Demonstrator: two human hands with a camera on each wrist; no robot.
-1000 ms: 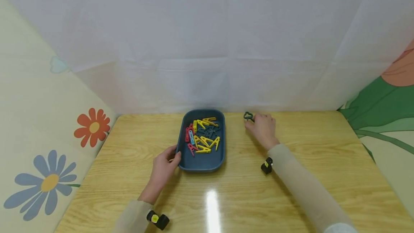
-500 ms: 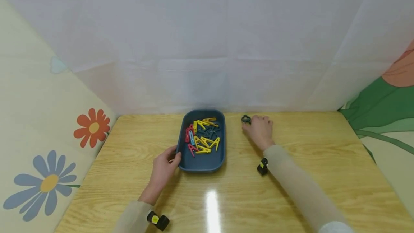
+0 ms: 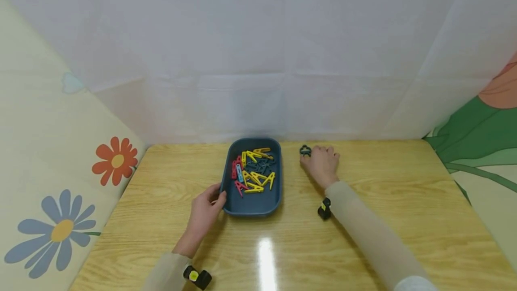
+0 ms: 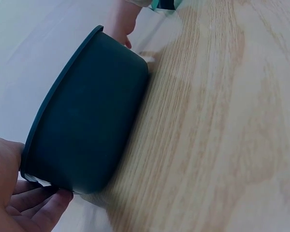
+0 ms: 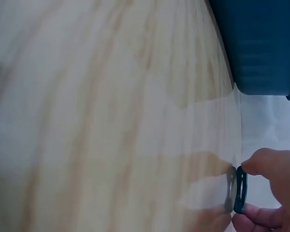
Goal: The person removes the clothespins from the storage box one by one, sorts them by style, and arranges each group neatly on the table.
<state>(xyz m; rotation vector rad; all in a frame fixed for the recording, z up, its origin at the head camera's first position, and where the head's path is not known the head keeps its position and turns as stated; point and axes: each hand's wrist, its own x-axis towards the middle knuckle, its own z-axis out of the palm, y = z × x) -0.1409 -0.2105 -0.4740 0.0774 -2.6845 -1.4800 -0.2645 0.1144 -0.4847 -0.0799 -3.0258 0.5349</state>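
Observation:
A dark blue tray [image 3: 251,206] stands on the table with several clothespins in it: yellow ones [image 3: 254,188], red ones [image 3: 234,170], a light blue one [image 3: 239,173] and dark green ones [image 3: 261,165]. My left hand [image 3: 204,206] grips its left side, thumb at the rim and fingers [image 4: 50,208] against the outer wall. Right of the tray, my right hand [image 3: 322,165] pinches a dark green clothespin [image 3: 305,150] between thumb and fingers. In the right wrist view that clothespin [image 5: 240,189] is right at the table surface, beside its own reflection.
The wooden table [image 3: 363,219] ends at a white sheet [image 3: 242,58] hung behind it. Walls painted with flowers [image 3: 117,161] flank both sides. A black wrist camera [image 3: 324,210] sits on the right sleeve and another camera [image 3: 197,277] on the left.
My right hand, pinching the dark green clothespin, has slid a little left and slightly nearer to me. My left hand and the tray have stayed in place.

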